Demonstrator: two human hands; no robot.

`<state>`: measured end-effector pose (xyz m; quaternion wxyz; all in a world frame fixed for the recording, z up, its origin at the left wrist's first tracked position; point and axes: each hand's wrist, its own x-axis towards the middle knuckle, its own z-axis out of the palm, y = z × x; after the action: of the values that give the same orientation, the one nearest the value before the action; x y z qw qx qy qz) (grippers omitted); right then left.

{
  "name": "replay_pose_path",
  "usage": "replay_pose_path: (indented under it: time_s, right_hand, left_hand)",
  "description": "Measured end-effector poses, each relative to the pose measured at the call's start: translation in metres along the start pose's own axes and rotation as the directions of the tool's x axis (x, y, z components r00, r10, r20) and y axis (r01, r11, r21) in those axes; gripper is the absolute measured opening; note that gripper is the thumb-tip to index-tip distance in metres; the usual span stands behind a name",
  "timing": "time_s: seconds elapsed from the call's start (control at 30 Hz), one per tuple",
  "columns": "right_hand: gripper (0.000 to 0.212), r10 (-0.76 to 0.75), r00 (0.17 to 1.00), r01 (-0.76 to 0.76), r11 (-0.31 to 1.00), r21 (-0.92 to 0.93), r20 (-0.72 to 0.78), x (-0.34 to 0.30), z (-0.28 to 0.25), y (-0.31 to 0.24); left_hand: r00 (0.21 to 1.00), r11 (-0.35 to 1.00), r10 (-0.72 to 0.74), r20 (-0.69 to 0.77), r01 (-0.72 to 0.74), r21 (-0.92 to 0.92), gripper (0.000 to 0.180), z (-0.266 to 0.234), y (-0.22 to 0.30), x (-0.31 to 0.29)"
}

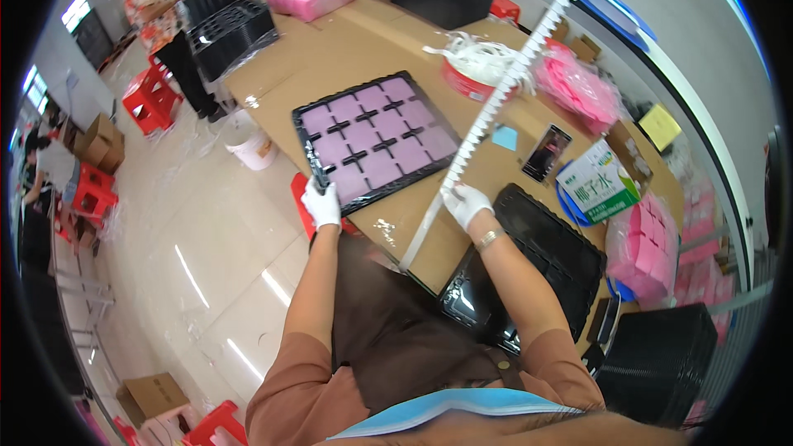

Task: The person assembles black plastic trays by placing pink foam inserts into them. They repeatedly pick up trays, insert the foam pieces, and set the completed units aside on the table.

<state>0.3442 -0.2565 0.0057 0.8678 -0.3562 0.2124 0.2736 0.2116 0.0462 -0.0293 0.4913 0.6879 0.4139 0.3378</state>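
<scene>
A black plastic tray [357, 154] with pink pads in its compartments lies on the cardboard-covered table in front of me. My left hand [322, 203], in a white glove, grips the tray's near left corner. In my right hand [467, 205], also gloved, is a long white strip [505, 87] with a row of teeth along one edge. The strip slants from near the table's front edge up to the far right, passing beside the tray's right side. My fingers close around its lower part; the fingertips are partly hidden.
Black trays [553, 239] lie by my right forearm. Further right are a phone [547, 153], a blue paper square [505, 138], a green-and-white carton [599, 182] and bagged pink pads [644, 248]. A red tub [467, 83] holds white strips. A white bucket [249, 140] stands on the floor; another person [153, 12] works far left.
</scene>
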Motion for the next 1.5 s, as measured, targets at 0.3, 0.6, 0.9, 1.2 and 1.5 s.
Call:
replay_pose_path:
  time_s: [0.3, 0.6, 0.9, 1.2, 1.5]
  right_hand:
    - [0.015, -0.079, 0.986, 0.093, 0.992, -0.087, 0.147, 0.002, -0.004, 0.008]
    - [0.016, -0.29, 0.922, 0.385, 0.617, -0.687, 0.257, -0.203, 0.026, -0.016]
    - [0.004, -0.632, 0.736, 0.6, 0.443, -0.666, 0.244, -0.213, -0.01, -0.033]
    - [0.004, -0.62, 0.577, 0.551, -0.185, -0.814, 0.531, -0.173, -0.04, -0.139]
    - [0.024, -0.697, 0.68, -0.079, -0.381, -0.921, 0.23, -0.116, -0.056, -0.125]
  left_hand:
    - [0.835, 0.832, 0.478, -0.273, -0.331, 0.444, 0.037, -0.009, 0.078, -0.037]
    - [0.421, 0.883, 0.073, 0.904, 0.395, -0.255, 0.027, 0.035, 0.191, -0.175]
    - [0.525, 0.802, 0.216, 0.823, 0.385, -0.457, 0.024, 0.056, 0.191, -0.224]
    - [0.651, 0.926, 0.105, 0.751, 0.212, -0.313, 0.022, 0.026, 0.188, -0.163]
    - [0.529, 0.89, 0.105, 0.842, 0.328, -0.317, 0.029, 0.022, 0.194, -0.185]
